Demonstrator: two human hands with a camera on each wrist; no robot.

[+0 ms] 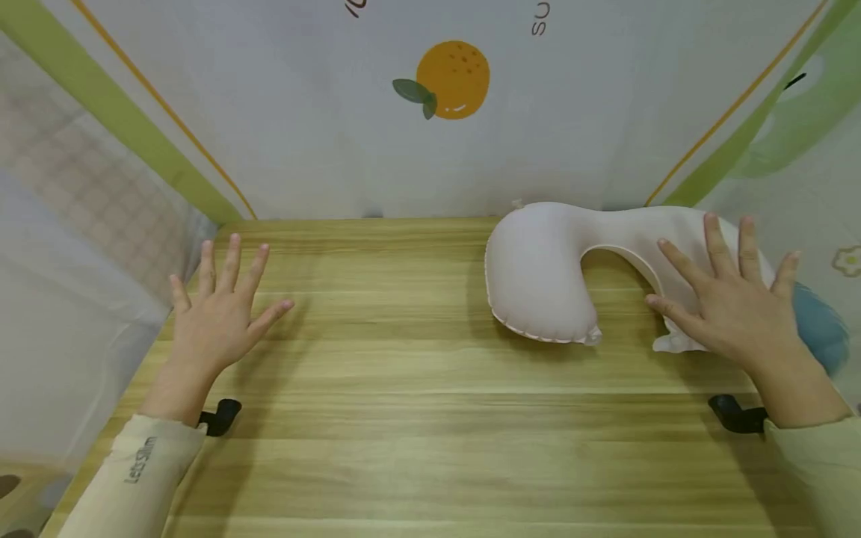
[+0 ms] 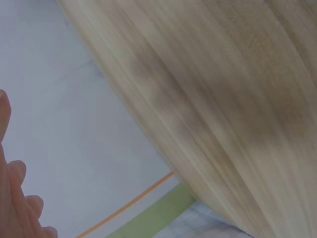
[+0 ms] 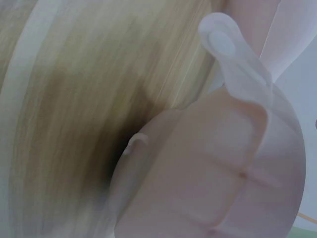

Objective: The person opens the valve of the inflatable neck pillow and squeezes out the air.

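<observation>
A pale pink, U-shaped inflatable neck pillow [image 1: 541, 276] lies on the right of the wooden table, its opening towards me. My right hand [image 1: 740, 314], fingers spread, is over the pillow's right arm and hides part of it; whether it touches cannot be told. In the right wrist view the pillow [image 3: 213, 168] shows close up, with a clear plastic tab [image 3: 222, 44] and a seam, and no hand is seen. My left hand [image 1: 218, 321] hovers above the table's left side, fingers spread, holding nothing. Some left fingers [image 2: 17, 171] show at the left wrist view's edge.
The wood-grain table [image 1: 403, 373] meets a white printed curtain [image 1: 303, 112] at the back, and curtains hang at both sides. A blue rounded shape [image 1: 821, 329] is beside my right hand. Black wrist mounts [image 1: 222, 417] sit at both wrists.
</observation>
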